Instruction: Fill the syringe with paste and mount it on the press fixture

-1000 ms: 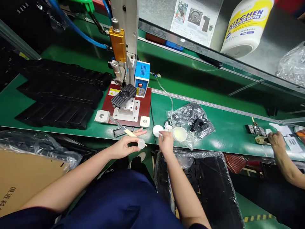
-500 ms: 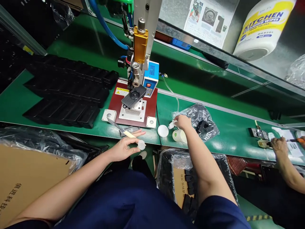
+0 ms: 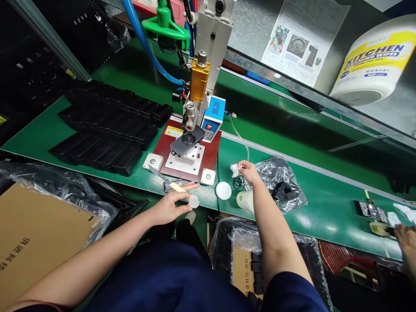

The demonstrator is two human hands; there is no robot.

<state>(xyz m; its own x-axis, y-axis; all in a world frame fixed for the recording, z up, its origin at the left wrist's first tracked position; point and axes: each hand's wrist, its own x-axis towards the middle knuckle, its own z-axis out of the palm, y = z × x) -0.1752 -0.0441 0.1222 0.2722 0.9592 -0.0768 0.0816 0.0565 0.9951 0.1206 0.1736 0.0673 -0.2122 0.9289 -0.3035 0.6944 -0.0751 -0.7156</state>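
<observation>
My left hand [image 3: 169,207] is at the bench's front edge, pinching a small round translucent cap [image 3: 194,201]; a brush with a pale handle [image 3: 177,187] also lies in this hand, its far end pointing up-left. My right hand [image 3: 248,170] has its fingers closed on a crumpled white wipe [image 3: 235,169] above the green bench. Just below it are black rings [image 3: 238,182] and a whitish cup [image 3: 244,200] lying on its side. A round white lid [image 3: 223,190] rests between my two hands.
A press [image 3: 199,80] holds a black ribbed speaker part [image 3: 187,139] on its red base [image 3: 210,162]. Rows of black housings [image 3: 97,151] stand at left. A plastic bag [image 3: 292,190] lies at right, and another person's hand [image 3: 406,236] is at the far right. Boxes stand below.
My right hand has lifted the white wipe a little away from the cup, and the black rings now show. The camera view has shifted. My left hand keeps its hold.
</observation>
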